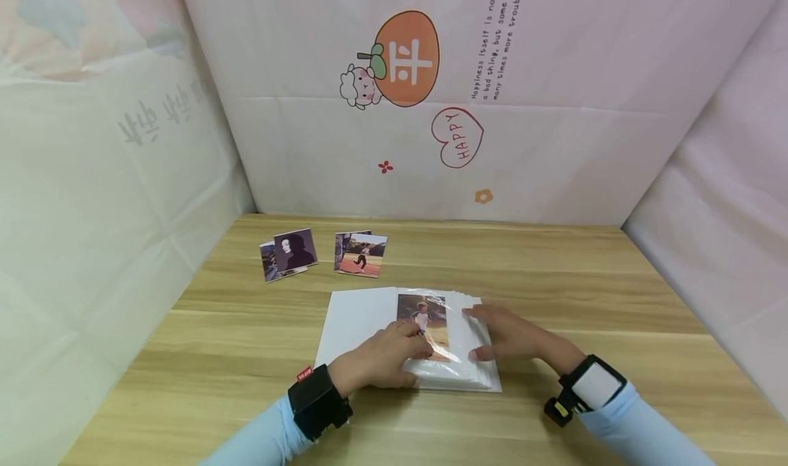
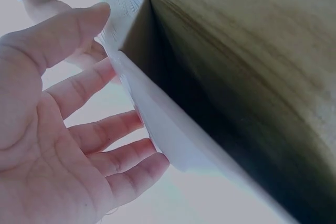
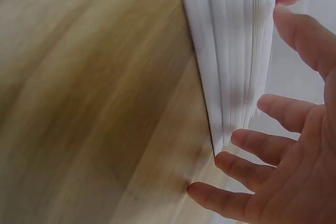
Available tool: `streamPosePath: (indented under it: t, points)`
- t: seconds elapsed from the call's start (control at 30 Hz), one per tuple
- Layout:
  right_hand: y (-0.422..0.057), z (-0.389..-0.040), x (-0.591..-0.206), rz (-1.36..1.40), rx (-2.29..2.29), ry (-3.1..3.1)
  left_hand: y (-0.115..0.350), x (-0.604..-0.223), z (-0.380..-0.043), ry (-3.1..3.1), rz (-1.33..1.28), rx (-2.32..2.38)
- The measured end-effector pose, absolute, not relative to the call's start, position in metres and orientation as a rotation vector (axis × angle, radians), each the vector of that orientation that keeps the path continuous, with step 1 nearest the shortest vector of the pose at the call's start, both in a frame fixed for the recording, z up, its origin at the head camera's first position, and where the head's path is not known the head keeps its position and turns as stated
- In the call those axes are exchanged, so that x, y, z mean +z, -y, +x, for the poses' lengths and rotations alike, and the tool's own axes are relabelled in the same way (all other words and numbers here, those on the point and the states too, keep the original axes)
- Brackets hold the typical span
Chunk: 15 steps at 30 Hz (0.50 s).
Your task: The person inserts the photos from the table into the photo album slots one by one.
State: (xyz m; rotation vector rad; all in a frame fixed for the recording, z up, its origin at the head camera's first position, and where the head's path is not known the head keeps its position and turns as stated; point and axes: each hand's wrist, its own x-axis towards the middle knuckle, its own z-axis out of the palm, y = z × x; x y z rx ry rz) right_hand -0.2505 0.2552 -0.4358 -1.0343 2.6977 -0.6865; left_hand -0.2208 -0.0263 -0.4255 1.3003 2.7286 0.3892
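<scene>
1. Album (image 1: 357, 322): lies spread on the wooden table (image 1: 585, 274) in front of the person, white inner cover to the left, stack of pages to the right.
2. Top page: carries one mounted photo (image 1: 423, 308), a figure in a pale top. Glare across it suggests clear film over the page.
3. Left hand (image 1: 390, 355): reaches over the page, fingers loosely extended and apart, some lying over the photo's lower part. No grip visible.
4. Right hand (image 1: 507, 332): at the outer edge of the pages, fingers spread, thumb well apart from them. Pinches nothing that I can see; firm contact with the page edges, cannot tell.
5. Loose prints, beyond the album: a dark print (image 1: 295, 250) overlaps at least one other; nearer the middle, a runner print (image 1: 364, 255) partly covers another.
6. Progress, my reading: one photo placed on the page. Whether it is fully seated, cannot tell, as fingers hide part of it. Film looks wrinkled, so smoothing may be unfinished.
7. Left over: both loose groups lie outside the album, so filling looks only partly done. Contents of the lower pages: hidden.
</scene>
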Motion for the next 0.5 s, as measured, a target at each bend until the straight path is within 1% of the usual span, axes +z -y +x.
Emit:
streamPosePath:
  t: [0.5]
  points:
    - [-0.263, -0.239, -0.438, -0.872, -0.621, -2.665, 0.022, -0.419, -0.221, -2.723, 1.252, 0.361]
